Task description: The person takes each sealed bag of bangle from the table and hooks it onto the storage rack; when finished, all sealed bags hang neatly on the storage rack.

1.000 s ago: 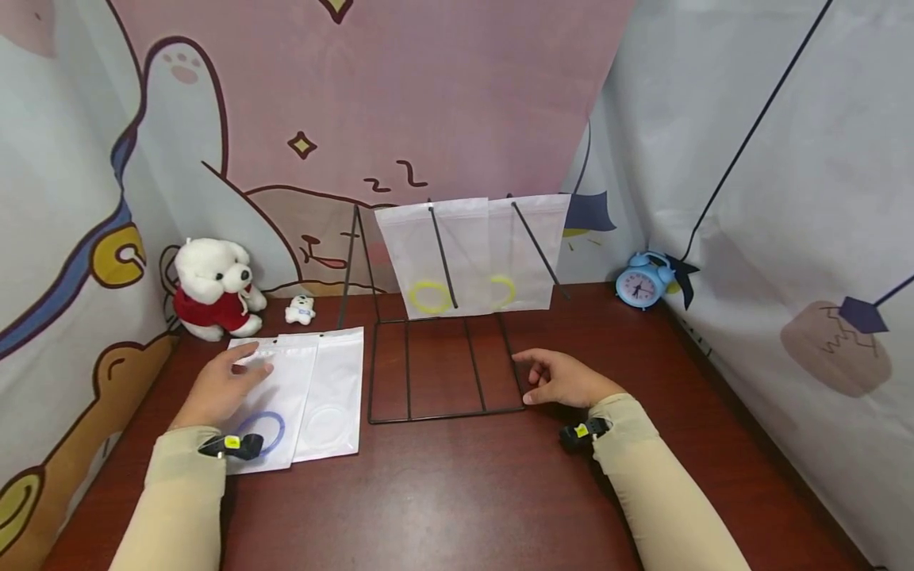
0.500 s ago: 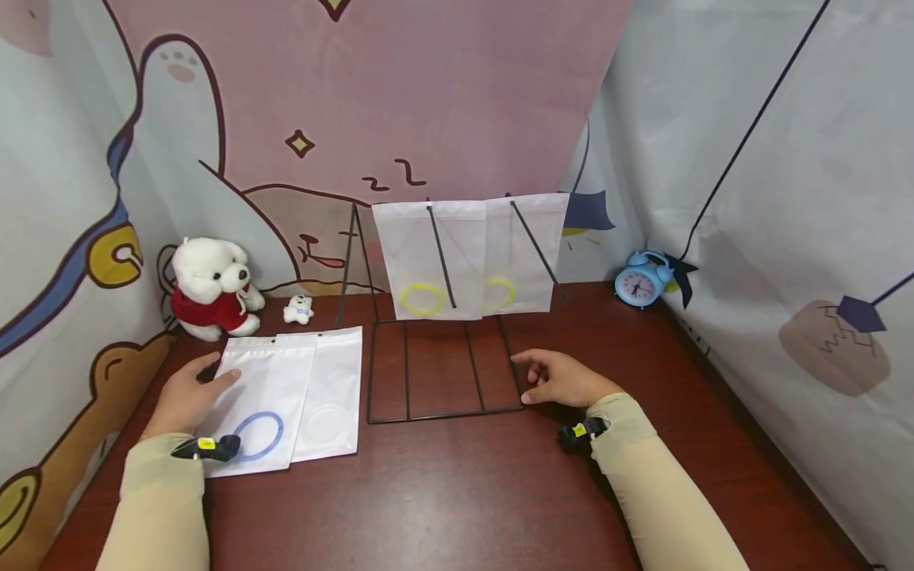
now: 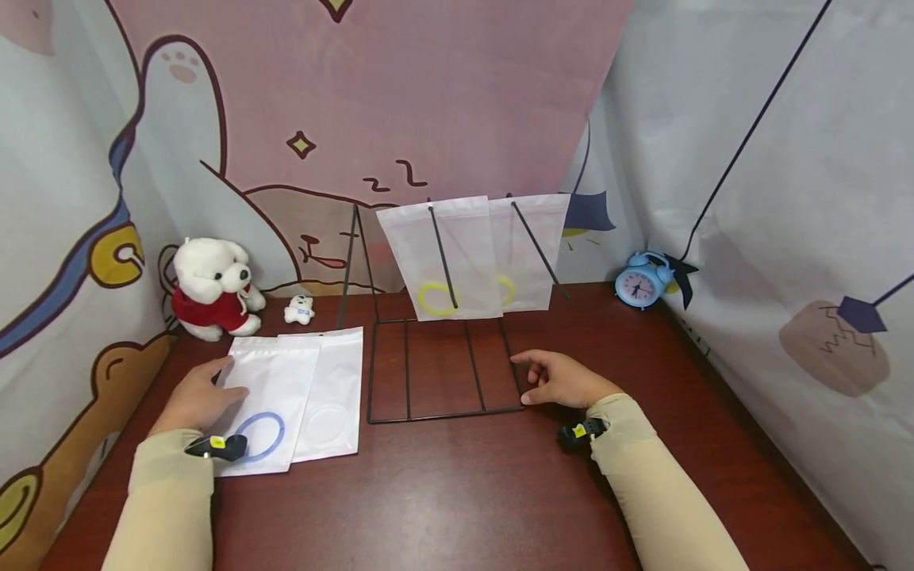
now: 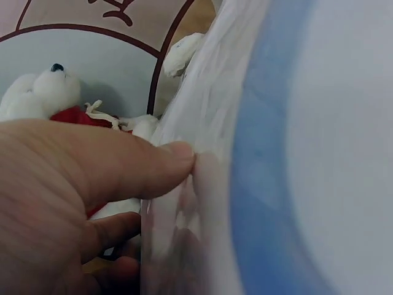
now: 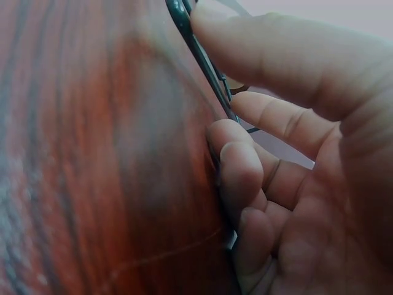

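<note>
Head view, parted left fingers (image 3: pixel 234 394) on bag (image 3: pixel 274 381), right fingers (image 3: pixel 529 357) touching rack (image 3: pixel 446 415)

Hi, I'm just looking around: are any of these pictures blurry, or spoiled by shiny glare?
Head view: mostly clear, with a soft pale glare on the table near the bottom; left wrist view: the blue ring fills much of the right side, its edges soft; right wrist view: the wood grain looks smeared, with a whitish sheen, while the fingers look clearer.

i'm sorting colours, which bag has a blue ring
The leftmost bag, lying on the table; the other lying bag shows a pale ring, the hanging bags yellow.
</note>
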`<state>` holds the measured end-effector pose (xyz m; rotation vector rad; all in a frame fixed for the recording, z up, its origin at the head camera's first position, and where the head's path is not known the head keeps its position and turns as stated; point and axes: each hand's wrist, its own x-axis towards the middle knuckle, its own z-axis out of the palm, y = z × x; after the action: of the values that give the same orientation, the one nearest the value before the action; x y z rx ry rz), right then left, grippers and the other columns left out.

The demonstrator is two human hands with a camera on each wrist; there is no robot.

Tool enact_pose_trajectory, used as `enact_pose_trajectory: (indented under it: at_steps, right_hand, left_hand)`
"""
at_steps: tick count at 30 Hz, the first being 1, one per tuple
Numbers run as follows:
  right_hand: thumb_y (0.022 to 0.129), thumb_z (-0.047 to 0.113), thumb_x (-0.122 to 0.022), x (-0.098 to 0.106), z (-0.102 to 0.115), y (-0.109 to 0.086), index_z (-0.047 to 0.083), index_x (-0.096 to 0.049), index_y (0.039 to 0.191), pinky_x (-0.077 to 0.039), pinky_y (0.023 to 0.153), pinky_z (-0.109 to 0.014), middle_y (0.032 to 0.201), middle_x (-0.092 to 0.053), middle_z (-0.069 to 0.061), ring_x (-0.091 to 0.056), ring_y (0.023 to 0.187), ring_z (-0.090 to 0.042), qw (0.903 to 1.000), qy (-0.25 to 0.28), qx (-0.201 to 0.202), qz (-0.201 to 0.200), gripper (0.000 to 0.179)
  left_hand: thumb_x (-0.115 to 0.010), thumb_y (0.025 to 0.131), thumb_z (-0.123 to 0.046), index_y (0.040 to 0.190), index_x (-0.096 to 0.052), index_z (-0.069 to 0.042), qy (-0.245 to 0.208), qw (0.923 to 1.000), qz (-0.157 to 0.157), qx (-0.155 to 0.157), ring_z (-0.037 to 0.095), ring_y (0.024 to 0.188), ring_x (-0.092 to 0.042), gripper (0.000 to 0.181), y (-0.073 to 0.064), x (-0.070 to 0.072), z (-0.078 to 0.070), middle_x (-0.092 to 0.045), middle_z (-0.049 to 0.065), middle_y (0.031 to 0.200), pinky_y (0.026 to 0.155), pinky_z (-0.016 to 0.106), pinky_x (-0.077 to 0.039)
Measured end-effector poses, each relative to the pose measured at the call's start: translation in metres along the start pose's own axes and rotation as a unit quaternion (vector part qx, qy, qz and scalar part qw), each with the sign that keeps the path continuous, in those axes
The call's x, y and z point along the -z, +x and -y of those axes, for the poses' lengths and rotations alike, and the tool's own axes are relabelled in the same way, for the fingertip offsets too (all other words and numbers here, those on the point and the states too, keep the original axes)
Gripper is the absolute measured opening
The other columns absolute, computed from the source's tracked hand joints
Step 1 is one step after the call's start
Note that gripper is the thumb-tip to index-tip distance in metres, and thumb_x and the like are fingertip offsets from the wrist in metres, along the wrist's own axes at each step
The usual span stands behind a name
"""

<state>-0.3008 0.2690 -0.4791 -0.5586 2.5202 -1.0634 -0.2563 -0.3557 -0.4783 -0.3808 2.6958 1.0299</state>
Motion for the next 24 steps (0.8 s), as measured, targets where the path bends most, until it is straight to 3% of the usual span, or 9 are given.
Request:
enact_pose_trajectory:
  at_steps: [10,21,24]
  right_hand:
    - [0.086,0.022,-0.089,-0.0009,0.0000,-0.0001,0.010,-0.057,0.149,-0.049,0.069,-0.030,0.102,-0.057,-0.010,-0.056,0.077,-0.018,1.0000,0.002,-0.007,-0.001,0.072]
    - [0.086,0.022,-0.089,-0.0014,0.0017,-0.0011,0.010,-0.057,0.149,-0.049,0.070,-0.031,0.102,-0.058,-0.010,-0.055,0.077,-0.018,1.0000,-0.006,-0.005,-0.004,0.071]
    - [0.087,0.022,-0.089,-0.0011,0.0023,-0.0011,0.009,-0.057,0.149,-0.049,0.070,-0.031,0.102,-0.058,-0.010,-0.055,0.076,-0.019,1.0000,-0.009,-0.002,-0.004,0.071]
  left_hand:
    - [-0.070,0.100,-0.027,0.165,-0.027,0.000,0.003,0.9998,0.000,-0.018,0.065,0.148,-0.020,0.082,-0.0031,-0.0024,-0.0036,-0.022,0.039,0.164,0.112,0.081,-0.029]
    - [-0.067,0.099,-0.024,0.166,-0.026,-0.004,0.022,0.9997,-0.004,-0.010,0.064,0.133,-0.034,0.081,-0.0034,-0.0048,-0.0065,-0.014,0.046,0.154,0.105,0.082,-0.036]
    - [-0.067,0.099,-0.022,0.166,-0.025,-0.004,0.024,0.9996,-0.011,-0.012,0.065,0.137,-0.031,0.081,-0.0032,-0.0055,-0.0071,-0.014,0.046,0.157,0.107,0.082,-0.034]
